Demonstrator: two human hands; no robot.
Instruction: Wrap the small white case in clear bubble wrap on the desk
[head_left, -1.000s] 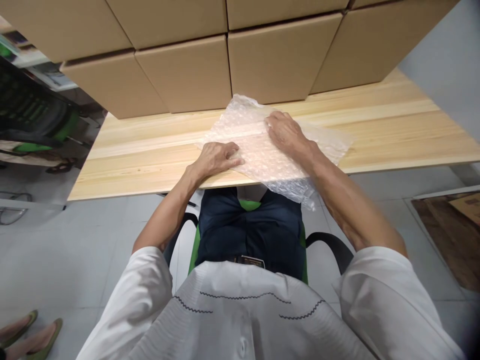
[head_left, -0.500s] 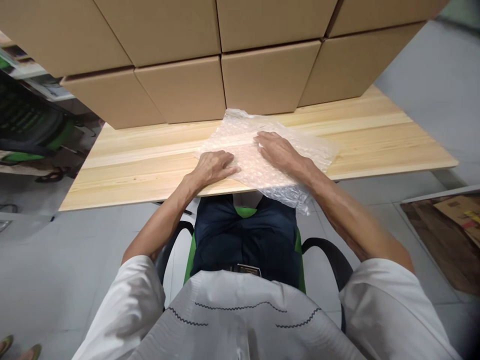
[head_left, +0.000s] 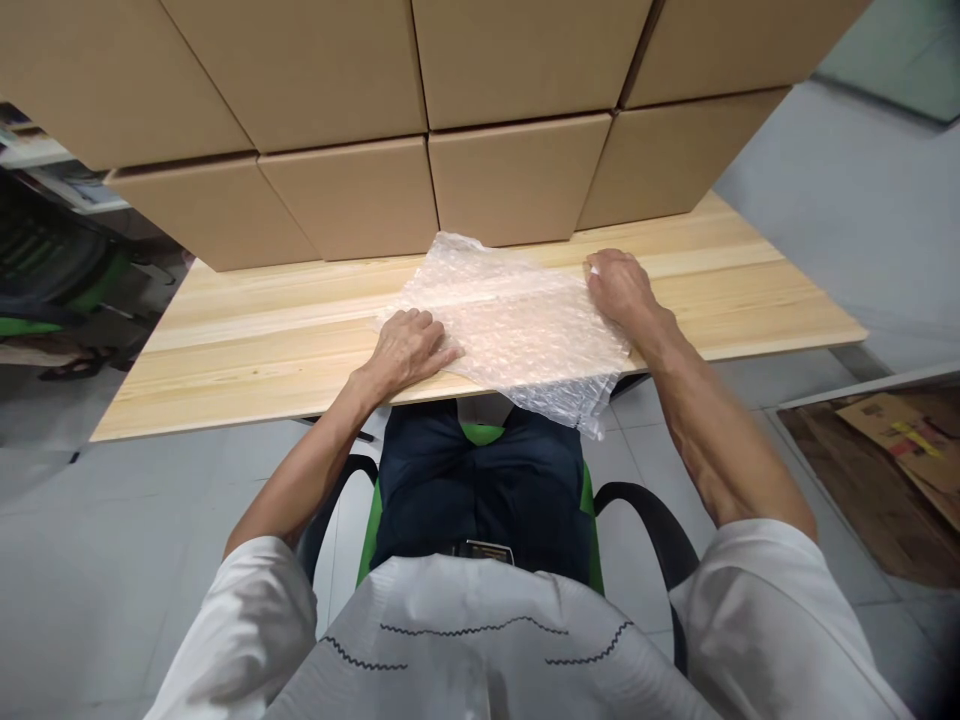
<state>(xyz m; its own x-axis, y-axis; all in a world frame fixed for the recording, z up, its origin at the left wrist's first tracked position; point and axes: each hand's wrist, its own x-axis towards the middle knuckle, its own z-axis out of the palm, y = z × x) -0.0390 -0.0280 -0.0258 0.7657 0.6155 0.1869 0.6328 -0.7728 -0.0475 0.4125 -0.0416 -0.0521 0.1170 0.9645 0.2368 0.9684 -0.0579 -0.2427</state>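
A clear sheet of bubble wrap point(head_left: 517, 315) lies slantwise on the wooden table, and one corner droops over the front edge above my lap. On its left side rests my left hand point(head_left: 411, 348), palm down, thumb stretched out apart from the bent fingers. At the sheet's right edge, my right hand point(head_left: 621, 285) has its fingers curled closed on the bubble wrap; a small white bit shows by the fingertips. The undersides of both hands are hidden.
Stacked cardboard boxes point(head_left: 502, 185) form a wall along the back of the wooden table point(head_left: 765, 290). I sit in a chair with black armrests point(head_left: 652, 510). Flattened cardboard point(head_left: 900, 440) lies on the floor at right; another chair point(head_left: 60, 240) stands at left.
My right hand has moved right, from the middle of the bubble wrap to its right edge, and its fingers have curled in. The left hand stays on the left side. The view has shifted slightly.
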